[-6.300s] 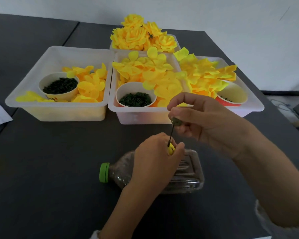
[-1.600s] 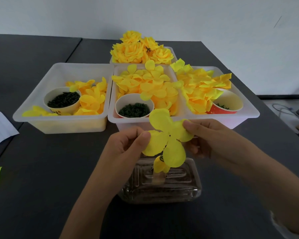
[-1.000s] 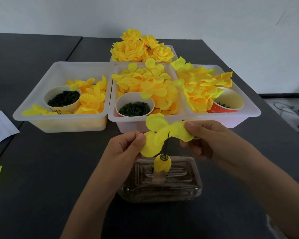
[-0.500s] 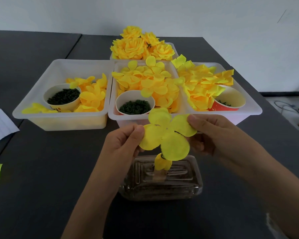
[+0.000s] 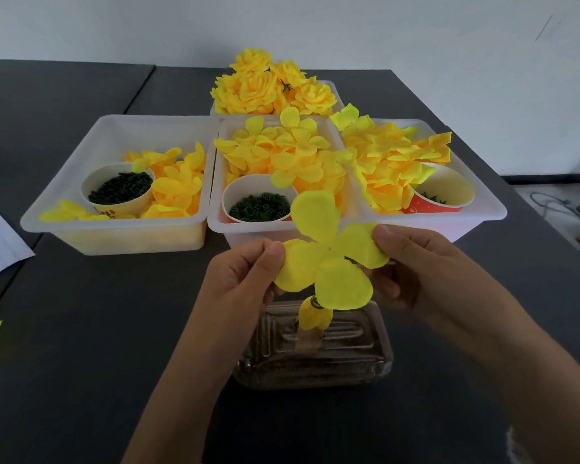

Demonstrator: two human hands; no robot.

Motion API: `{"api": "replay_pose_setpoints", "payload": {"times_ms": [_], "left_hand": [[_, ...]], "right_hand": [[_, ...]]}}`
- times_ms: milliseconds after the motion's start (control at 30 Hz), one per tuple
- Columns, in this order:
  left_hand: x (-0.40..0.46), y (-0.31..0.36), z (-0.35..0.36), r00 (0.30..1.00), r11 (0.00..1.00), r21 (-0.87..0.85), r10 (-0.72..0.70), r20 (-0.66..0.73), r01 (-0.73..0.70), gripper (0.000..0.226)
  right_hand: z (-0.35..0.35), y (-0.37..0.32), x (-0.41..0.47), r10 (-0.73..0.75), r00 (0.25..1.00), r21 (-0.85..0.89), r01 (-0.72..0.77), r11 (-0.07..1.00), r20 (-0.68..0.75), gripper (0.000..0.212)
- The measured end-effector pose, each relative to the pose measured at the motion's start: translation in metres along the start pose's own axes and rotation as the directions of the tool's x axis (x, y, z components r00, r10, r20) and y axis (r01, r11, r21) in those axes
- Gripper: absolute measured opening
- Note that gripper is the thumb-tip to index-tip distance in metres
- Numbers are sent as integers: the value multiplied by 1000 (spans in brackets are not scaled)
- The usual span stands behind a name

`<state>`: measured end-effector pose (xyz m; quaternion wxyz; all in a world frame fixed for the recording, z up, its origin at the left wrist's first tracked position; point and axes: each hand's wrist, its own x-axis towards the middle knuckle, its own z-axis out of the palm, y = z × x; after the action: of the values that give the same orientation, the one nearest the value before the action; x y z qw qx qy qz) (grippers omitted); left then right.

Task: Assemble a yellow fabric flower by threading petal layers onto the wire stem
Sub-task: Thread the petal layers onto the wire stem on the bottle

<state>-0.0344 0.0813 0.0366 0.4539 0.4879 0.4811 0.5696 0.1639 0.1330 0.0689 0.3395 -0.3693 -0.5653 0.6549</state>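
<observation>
Left hand pinches the left lobe of a four-lobed petal layer; right hand pinches the right lobe. Layer held spread above the yellow bud, which stands at the plastic bottle lying near centre; wire stem hidden behind the layer. Fabric looks featherlight, limp, likely to fold, so outer-lobe grips seem best, keeping the centre hole taut and free.

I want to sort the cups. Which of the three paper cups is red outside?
The cup in the right tray; it is red outside and nearly empty, unlike the two fuller pale ones.
</observation>
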Motion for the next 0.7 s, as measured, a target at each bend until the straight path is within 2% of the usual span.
{"api": "replay_pose_setpoints", "payload": {"times_ms": [333, 467, 700], "left_hand": [[0, -16, -7, 999, 976, 214, -38, 2, 37, 47], [-4, -23, -13, 999, 894, 445, -53, 1, 47, 38], [-7, -29, -14, 995, 760, 646, -104, 6, 75, 33]], "right_hand": [[-2, 18, 0, 110, 989, -141, -124, 982, -103, 29], [-2, 28, -2, 202, 972, -275, -227, 934, -116, 34], [-5, 37, -2, 189, 975, -444, -220, 869, -115, 42]]}}
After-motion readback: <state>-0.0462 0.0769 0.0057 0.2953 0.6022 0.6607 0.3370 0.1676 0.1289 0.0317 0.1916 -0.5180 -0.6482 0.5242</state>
